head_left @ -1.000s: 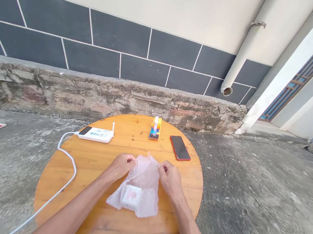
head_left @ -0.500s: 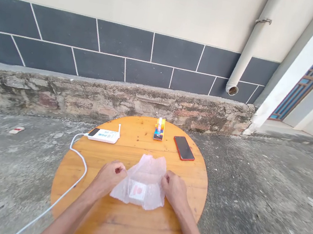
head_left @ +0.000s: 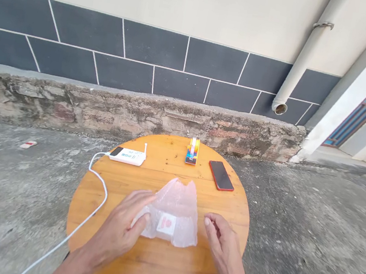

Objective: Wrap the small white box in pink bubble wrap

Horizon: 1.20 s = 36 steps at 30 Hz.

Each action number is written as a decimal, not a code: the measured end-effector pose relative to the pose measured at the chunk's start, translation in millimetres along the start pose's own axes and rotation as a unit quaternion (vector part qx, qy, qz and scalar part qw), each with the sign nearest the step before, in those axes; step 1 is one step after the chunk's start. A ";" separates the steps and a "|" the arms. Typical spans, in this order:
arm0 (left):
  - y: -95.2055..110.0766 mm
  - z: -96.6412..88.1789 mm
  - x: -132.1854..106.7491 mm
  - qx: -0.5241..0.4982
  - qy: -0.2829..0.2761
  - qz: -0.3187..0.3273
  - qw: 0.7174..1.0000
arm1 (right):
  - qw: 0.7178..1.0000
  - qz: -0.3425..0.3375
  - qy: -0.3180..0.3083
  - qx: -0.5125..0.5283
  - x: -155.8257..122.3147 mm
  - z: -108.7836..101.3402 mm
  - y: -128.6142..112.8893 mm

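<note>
A small white box [head_left: 167, 223] with a reddish print lies on a sheet of pinkish, see-through bubble wrap [head_left: 178, 199] near the middle of the round table. My left hand [head_left: 126, 220] is at the wrap's left edge, its fingers stretched out over that side and the thumb apart from them. Just beyond the right edge of the wrap is my right hand [head_left: 222, 240], with its fingers loosely curved, thumb and fingertips apart, and nothing in it.
On the wooden table [head_left: 161, 272] stand a tape dispenser [head_left: 192, 151] at the back and a red-edged phone [head_left: 221, 176] at the right. A white device [head_left: 127, 155] with a cable [head_left: 104, 194] lies at the left. A stone-based wall [head_left: 120, 115] runs behind.
Both hands have let go of the wrap's edges. The left has spread its fingers over the left side, and the right has moved off to the right. The view has shifted slightly.
</note>
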State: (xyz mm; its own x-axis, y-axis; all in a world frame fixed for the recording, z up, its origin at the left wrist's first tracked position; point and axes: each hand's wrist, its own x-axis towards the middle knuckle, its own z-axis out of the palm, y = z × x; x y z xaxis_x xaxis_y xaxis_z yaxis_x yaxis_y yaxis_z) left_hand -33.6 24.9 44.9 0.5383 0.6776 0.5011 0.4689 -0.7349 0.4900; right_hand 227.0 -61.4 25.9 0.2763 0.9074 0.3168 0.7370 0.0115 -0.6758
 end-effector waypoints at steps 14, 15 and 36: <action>-45.9 14.4 30.4 -0.082 -0.218 -0.126 0.964 | 0.988 -0.097 -0.119 0.002 31.0 19.3 31.0; -44.4 11.8 27.7 -0.092 -0.221 -0.129 0.962 | 0.989 -0.092 -0.118 0.004 27.7 14.9 30.5; -22.0 0.7 -76.0 0.030 -0.214 -0.071 0.974 | 0.935 -0.188 -0.280 -0.113 -16.3 -4.5 -5.3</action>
State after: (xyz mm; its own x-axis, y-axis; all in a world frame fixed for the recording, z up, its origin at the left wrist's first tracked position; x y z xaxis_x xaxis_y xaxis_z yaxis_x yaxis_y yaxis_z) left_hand -84.4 -10.5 -4.5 0.7016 0.7077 0.0826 0.5928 -0.6441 0.4835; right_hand 221.3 -78.1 27.3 -0.3478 0.9354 0.0638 0.8462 0.3425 -0.4083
